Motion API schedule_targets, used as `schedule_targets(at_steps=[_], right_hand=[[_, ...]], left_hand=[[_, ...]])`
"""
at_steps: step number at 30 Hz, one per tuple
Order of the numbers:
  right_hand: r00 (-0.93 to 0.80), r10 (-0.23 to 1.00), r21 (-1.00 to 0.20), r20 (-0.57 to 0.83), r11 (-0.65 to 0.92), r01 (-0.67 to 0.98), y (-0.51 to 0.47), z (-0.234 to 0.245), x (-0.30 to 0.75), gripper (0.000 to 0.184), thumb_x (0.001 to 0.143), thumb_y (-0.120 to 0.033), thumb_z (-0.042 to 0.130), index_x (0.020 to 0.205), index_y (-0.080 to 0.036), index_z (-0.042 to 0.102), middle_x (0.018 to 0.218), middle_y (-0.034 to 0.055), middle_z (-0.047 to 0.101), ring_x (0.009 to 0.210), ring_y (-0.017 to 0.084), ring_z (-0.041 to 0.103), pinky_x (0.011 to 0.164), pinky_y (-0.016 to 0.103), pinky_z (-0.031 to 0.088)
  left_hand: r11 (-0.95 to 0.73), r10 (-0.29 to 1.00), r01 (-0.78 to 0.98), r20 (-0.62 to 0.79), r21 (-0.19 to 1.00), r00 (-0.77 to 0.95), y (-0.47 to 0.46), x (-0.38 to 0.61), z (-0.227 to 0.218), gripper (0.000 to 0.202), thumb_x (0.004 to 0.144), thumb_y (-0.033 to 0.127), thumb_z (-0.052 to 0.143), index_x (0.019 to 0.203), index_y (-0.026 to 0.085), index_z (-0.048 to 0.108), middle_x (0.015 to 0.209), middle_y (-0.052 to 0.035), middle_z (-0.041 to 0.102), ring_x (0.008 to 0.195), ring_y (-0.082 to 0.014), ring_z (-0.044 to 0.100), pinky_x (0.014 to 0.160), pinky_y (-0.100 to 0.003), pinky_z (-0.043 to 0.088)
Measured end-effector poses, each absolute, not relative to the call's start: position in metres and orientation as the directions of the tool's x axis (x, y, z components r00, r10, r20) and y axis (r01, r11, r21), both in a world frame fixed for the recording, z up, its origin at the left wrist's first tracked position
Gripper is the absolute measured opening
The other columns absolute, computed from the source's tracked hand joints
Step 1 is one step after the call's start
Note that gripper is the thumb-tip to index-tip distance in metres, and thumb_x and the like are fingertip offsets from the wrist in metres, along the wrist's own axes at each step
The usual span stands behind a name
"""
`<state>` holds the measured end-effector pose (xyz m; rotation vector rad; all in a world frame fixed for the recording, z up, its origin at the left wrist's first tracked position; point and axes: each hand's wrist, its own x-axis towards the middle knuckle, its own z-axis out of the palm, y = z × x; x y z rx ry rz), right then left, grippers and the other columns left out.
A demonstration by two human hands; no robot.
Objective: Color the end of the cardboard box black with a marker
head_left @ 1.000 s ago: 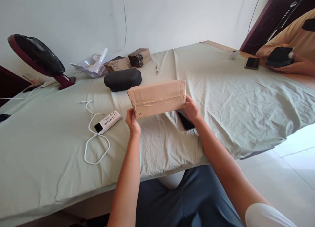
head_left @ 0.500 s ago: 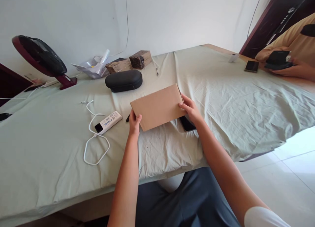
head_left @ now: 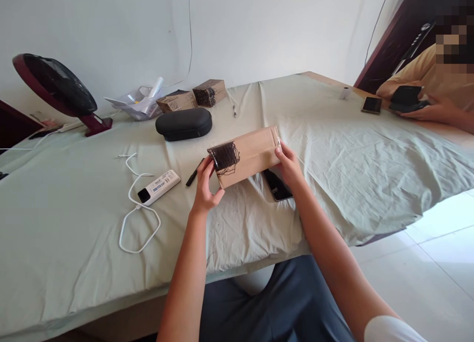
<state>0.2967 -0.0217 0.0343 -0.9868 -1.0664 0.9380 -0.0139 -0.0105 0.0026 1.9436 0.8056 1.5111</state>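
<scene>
Cardboard box [head_left: 257, 151]: held up over the cloth-covered counter [head_left: 92, 243], tilted, right end higher than left in view. Dark scribble on the left part of its near side. Left hand [head_left: 206, 186] held the left end, fingers against that end, thumb spread toward the lower corner. Right hand [head_left: 289, 166] closed on the right end, thumb on the near side. Black marker [head_left: 194, 173] lay just beside the left hand; black phone [head_left: 279, 188] lay near the right, partly hidden by the box. Farther left: white device [head_left: 159, 187], looped white cable [head_left: 158, 227] at its dark end. Black case [head_left: 184, 124] rested beyond the box, in front of two smaller cartons [head_left: 177, 102].
</scene>
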Motion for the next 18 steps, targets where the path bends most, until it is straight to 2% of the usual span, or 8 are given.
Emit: schedule_targets(at_steps=[2, 3, 5, 8, 10, 13, 15, 18], right_hand=[[0.242, 0.908, -0.920, 0.342, 0.375, -0.109, -0.022, 0.035, 0.295, 0.074, 0.085, -0.061, 0.082, 0.150, -0.031, 0.067, 0.157, 0.0050, 0.065, 0.149, 0.032, 0.058, 0.122, 0.052, 0.051], [0.225, 0.893, -0.902, 0.390, 0.419, -0.103, -0.022, 0.036, 0.293, 0.070, 0.084, -0.057, 0.085, 0.147, -0.032, 0.069, 0.158, 0.0041, 0.065, 0.152, 0.031, 0.056, 0.127, 0.052, 0.045], [0.152, 0.876, -0.874, 0.458, 0.475, -0.107, -0.024, 0.038, 0.291, 0.065, 0.084, -0.052, 0.087, 0.145, -0.034, 0.071, 0.160, 0.0017, 0.062, 0.156, 0.030, 0.050, 0.132, 0.053, 0.038], [0.101, 0.859, -0.849, 0.503, 0.512, -0.129, -0.026, 0.037, 0.290, 0.055, 0.085, -0.050, 0.088, 0.137, -0.037, 0.075, 0.159, -0.0006, 0.064, 0.158, 0.031, 0.048, 0.132, 0.054, 0.038], [0.124, 0.864, -0.850, 0.488, 0.503, -0.154, -0.025, 0.034, 0.291, 0.052, 0.086, -0.057, 0.085, 0.134, -0.038, 0.076, 0.154, -0.0002, 0.068, 0.152, 0.033, 0.055, 0.129, 0.054, 0.041], [0.166, 0.902, -0.895, 0.398, 0.422, -0.147, -0.021, 0.028, 0.292, 0.065, 0.085, -0.069, 0.078, 0.141, -0.037, 0.070, 0.153, 0.0013, 0.068, 0.146, 0.036, 0.059, 0.126, 0.056, 0.044], [0.176, 0.918, -0.920, 0.354, 0.376, -0.112, -0.019, 0.025, 0.293, 0.072, 0.084, -0.071, 0.076, 0.146, -0.036, 0.065, 0.153, 0.0013, 0.068, 0.146, 0.037, 0.057, 0.127, 0.057, 0.042], [0.202, 0.900, -0.913, 0.387, 0.405, -0.054, -0.021, 0.028, 0.294, 0.074, 0.084, -0.067, 0.075, 0.150, -0.038, 0.062, 0.156, -0.0009, 0.064, 0.151, 0.037, 0.052, 0.130, 0.057, 0.037]], left_hand=[[-0.643, 0.760, 0.016, 0.635, 0.766, 0.134, -0.013, -0.008, 0.003, 0.070, 0.084, 0.054, 0.080, 0.148, 0.033, 0.062, 0.176, -0.0114, 0.024, 0.162, -0.0442, 0.034, 0.118, -0.055, 0.051], [-0.631, 0.772, -0.005, 0.629, 0.776, 0.091, -0.013, -0.005, 0.003, 0.064, 0.087, 0.060, 0.076, 0.144, 0.032, 0.065, 0.177, -0.0111, 0.021, 0.162, -0.0439, 0.035, 0.117, -0.052, 0.053], [-0.629, 0.777, 0.053, 0.630, 0.776, -0.006, -0.011, 0.000, 0.003, 0.061, 0.093, 0.067, 0.068, 0.137, 0.025, 0.070, 0.174, -0.0144, 0.028, 0.159, -0.0417, 0.040, 0.120, -0.049, 0.051], [-0.649, 0.729, 0.212, 0.677, 0.731, -0.100, -0.004, -0.001, 0.000, 0.056, 0.097, 0.065, 0.066, 0.128, 0.019, 0.074, 0.166, -0.0189, 0.043, 0.151, -0.0372, 0.051, 0.122, -0.047, 0.049], [-0.688, 0.689, 0.251, 0.721, 0.681, -0.065, 0.001, -0.005, -0.001, 0.049, 0.095, 0.062, 0.071, 0.119, 0.019, 0.076, 0.167, -0.0187, 0.041, 0.147, -0.0375, 0.057, 0.118, -0.047, 0.052], [-0.767, 0.626, 0.243, 0.776, 0.594, 0.077, 0.005, -0.009, -0.003, 0.045, 0.089, 0.062, 0.079, 0.099, 0.018, 0.079, 0.173, -0.0159, 0.032, 0.151, -0.0422, 0.053, 0.119, -0.050, 0.052], [-0.779, 0.611, 0.252, 0.786, 0.574, 0.098, 0.004, -0.009, -0.002, 0.050, 0.083, 0.067, 0.081, 0.088, 0.018, 0.079, 0.168, -0.0150, 0.039, 0.149, -0.0406, 0.054, 0.117, -0.050, 0.053], [-0.721, 0.678, 0.222, 0.735, 0.656, 0.027, 0.000, -0.005, 0.000, 0.062, 0.071, 0.079, 0.083, 0.077, 0.018, 0.078, 0.136, -0.0153, 0.060, 0.118, -0.0301, 0.066, 0.096, -0.041, 0.061]])
